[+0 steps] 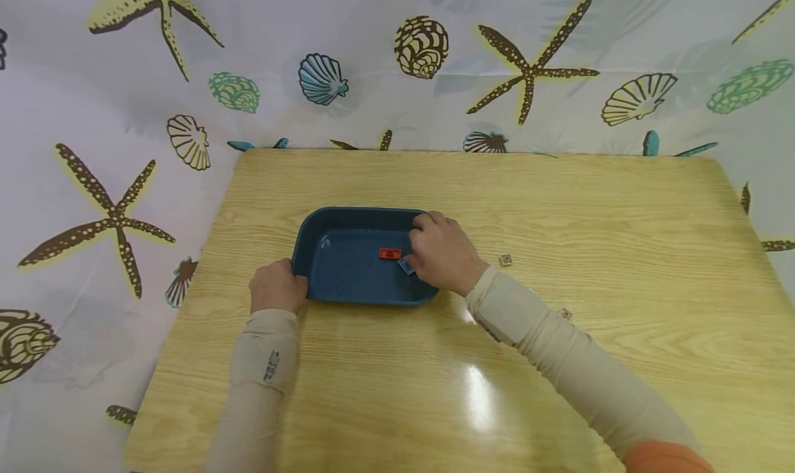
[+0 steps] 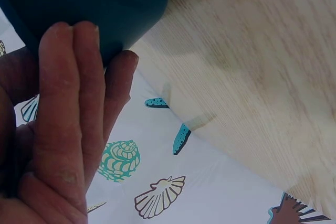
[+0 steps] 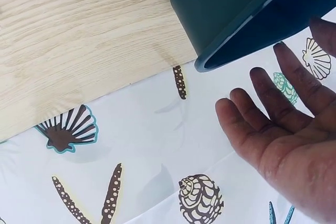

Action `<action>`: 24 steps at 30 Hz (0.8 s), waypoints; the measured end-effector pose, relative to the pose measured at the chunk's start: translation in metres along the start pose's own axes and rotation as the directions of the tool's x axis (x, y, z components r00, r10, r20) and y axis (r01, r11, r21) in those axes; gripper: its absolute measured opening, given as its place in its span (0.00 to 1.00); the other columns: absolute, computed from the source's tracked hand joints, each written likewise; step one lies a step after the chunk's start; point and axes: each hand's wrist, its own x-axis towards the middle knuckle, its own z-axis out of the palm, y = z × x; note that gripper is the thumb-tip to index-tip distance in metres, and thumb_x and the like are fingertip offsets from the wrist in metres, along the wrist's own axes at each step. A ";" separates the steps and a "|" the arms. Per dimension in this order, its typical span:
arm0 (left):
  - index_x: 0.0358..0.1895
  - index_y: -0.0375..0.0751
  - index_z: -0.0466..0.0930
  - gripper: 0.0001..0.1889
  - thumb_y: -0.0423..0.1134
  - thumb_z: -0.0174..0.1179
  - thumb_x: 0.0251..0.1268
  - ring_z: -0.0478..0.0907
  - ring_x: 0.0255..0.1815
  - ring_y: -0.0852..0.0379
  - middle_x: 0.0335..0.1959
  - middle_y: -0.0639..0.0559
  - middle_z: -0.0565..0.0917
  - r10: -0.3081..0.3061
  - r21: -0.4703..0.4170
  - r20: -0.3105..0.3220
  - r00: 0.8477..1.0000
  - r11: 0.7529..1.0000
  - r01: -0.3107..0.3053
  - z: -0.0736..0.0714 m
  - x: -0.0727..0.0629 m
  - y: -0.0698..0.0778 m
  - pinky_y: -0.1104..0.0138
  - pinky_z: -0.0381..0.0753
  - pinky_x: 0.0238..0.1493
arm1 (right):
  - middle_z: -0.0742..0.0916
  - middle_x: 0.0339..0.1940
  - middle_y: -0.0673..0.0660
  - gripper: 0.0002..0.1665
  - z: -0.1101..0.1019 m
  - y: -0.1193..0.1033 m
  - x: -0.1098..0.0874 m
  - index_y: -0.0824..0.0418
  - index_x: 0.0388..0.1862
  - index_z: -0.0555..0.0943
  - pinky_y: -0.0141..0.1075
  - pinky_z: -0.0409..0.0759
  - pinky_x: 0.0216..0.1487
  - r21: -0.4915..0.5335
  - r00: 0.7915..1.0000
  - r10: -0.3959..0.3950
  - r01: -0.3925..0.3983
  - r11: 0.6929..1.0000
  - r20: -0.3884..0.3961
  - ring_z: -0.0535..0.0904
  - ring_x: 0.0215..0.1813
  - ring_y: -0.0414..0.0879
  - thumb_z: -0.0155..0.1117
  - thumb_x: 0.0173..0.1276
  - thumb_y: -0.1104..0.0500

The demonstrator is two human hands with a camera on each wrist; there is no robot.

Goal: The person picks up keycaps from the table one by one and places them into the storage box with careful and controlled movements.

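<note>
A dark blue plastic basin (image 1: 357, 301) stands on the wooden table. My left hand (image 1: 277, 286) grips its left wall; in the left wrist view the fingers (image 2: 60, 87) lie along the outside of the basin (image 2: 121, 3). Over the right end of the basin is my right hand (image 1: 444, 252), hiding part of its rim. In the right wrist view its fingers (image 3: 268, 98) are spread and loosely bent, with nothing seen between them. A small blue piece (image 1: 406, 265) shows beside that hand, inside the basin. A small red rectangular piece (image 1: 390, 253) lies on the basin floor.
Two small pale square pieces lie on the table (image 1: 621, 238): a farther piece (image 1: 506, 259) right of the right hand, and a nearer piece (image 1: 564, 313) close to the right forearm. A cloth with starfish and shells (image 1: 373, 17) hangs behind and beside the table.
</note>
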 end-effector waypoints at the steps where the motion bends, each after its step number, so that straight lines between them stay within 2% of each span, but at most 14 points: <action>1: 0.38 0.27 0.81 0.13 0.34 0.52 0.57 0.82 0.40 0.35 0.37 0.30 0.85 0.002 0.000 0.000 1.000 1.000 -0.002 0.000 0.000 0.001 0.48 0.78 0.42 | 0.83 0.53 0.64 0.15 0.000 0.001 -0.001 0.64 0.35 0.85 0.50 0.78 0.56 0.005 1.000 0.007 -0.007 1.000 -0.002 0.78 0.58 0.59 0.67 0.61 0.52; 7: 0.38 0.27 0.82 0.13 0.34 0.52 0.57 0.83 0.38 0.37 0.36 0.32 0.86 -0.001 -0.009 -0.014 1.000 1.000 0.001 0.001 0.000 0.003 0.49 0.79 0.41 | 0.83 0.54 0.64 0.16 0.000 0.010 -0.007 0.65 0.37 0.85 0.52 0.78 0.56 0.028 0.999 0.046 -0.046 0.999 -0.010 0.77 0.59 0.60 0.66 0.61 0.52; 15: 0.41 0.27 0.81 0.15 0.35 0.51 0.59 0.82 0.40 0.36 0.38 0.31 0.85 -0.009 -0.007 0.019 1.000 1.000 0.010 0.000 -0.001 0.002 0.49 0.78 0.43 | 0.83 0.54 0.66 0.15 -0.005 0.021 -0.014 0.65 0.35 0.84 0.52 0.80 0.53 0.034 0.996 0.064 -0.062 0.997 -0.057 0.78 0.58 0.61 0.67 0.61 0.52; 24: 0.42 0.26 0.81 0.15 0.35 0.51 0.58 0.82 0.41 0.36 0.39 0.30 0.85 -0.015 0.007 0.023 1.000 1.000 0.015 0.002 0.000 0.003 0.48 0.78 0.44 | 0.83 0.53 0.67 0.16 -0.012 0.042 -0.027 0.67 0.35 0.84 0.53 0.79 0.54 0.042 0.990 0.119 -0.116 0.992 -0.073 0.78 0.59 0.62 0.67 0.60 0.53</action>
